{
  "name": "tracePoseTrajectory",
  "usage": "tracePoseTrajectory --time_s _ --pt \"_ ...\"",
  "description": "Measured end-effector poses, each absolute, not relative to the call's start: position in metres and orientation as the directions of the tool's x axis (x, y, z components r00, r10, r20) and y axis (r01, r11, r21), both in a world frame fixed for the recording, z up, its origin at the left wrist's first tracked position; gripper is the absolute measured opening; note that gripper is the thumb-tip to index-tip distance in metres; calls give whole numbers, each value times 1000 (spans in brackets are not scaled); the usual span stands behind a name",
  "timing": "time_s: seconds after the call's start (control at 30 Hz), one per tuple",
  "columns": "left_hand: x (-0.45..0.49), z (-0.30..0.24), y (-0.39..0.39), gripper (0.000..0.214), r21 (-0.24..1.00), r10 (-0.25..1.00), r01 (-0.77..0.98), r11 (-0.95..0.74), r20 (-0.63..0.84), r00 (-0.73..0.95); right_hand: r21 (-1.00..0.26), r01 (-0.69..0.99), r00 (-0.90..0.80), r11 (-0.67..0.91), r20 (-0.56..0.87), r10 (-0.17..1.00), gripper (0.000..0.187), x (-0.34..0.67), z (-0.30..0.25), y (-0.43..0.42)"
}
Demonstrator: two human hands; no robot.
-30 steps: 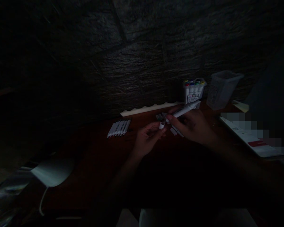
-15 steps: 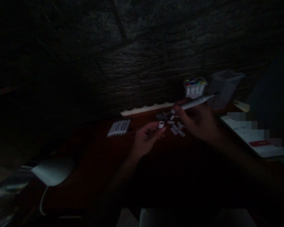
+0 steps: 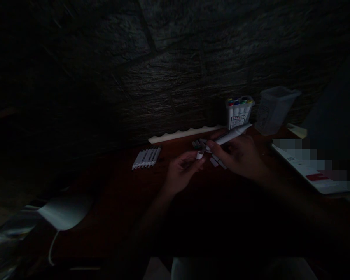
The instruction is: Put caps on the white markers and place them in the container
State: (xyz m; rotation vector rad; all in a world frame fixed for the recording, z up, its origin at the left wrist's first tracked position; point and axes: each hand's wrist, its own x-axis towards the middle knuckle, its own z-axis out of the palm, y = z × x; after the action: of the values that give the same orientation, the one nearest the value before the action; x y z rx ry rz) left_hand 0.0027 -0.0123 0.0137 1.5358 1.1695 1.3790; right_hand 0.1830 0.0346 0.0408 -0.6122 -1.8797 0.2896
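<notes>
Pinches a white cap (image 3: 200,155) in the fingers of the left hand (image 3: 178,171) over the desk (image 3: 128,198) and grips a white marker (image 3: 231,136) in the fingers of the right hand (image 3: 241,155), long axis slanting leftward toward the cap, near end just beside it, too dark to tell whether touching.

"Can we read any of the lettering?"

"Barely. On the white flat item (image 3: 305,169) at the right, we make out what looks like '00'; its red band (image 3: 317,177) shows us no legible words."

"And the row of white markers (image 3: 146,157)?"

"Dark print runs along the barrels, too small for us. The filled marker holder (image 3: 247,112) bears a black-framed label (image 3: 237,122), and we can't decipher that either."
</notes>
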Motion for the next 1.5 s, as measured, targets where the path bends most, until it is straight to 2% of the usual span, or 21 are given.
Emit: tracePoseTrajectory --time_s 0.13,0.23,0.3,0.37,0.47,0.6,0.77,1.17,1.37,1.5 --pt "3 13 -15 21 941 952 146 -306 306 17 -445 313 -310 839 787 534 18 182 40 37" --pt "9 13 -23 21 935 950 178 -307 288 122 -412 409 -296 814 784 545 19 187 40 48" --pt "14 14 -26 21 937 949 194 -290 256 181 -442 467 -228 766 777 587 22 193 39 57" --pt "15 14 -26 22 950 956 162 -266 238 172 -516 493 -122 701 757 642 26 197 38 63" --pt "12 14 -21 24 968 968 82 -236 227 104 -586 470 -58 660 726 686 30 197 38 62" --pt "6 16 -16 26 975 974 25 -219 217 64 -577 444 -116 686 722 682 29 189 36 55" --pt "6 15 -15 29 977 975 -24 -213 214 56 -619 424 -79 661 702 708 30 187 35 54" --pt "7 13 -12 33 982 982 2 -190 190 -7 -656 389 -63 647 682 729 35 188 34 56" --pt "7 11 -11 34 984 984 16 -177 177 -12 -722 277 -39 634 650 759 35 186 35 53" --pt "7 10 -10 31 981 983 59 -183 183 6 -723 203 -129 661 649 750 30 183 38 44"
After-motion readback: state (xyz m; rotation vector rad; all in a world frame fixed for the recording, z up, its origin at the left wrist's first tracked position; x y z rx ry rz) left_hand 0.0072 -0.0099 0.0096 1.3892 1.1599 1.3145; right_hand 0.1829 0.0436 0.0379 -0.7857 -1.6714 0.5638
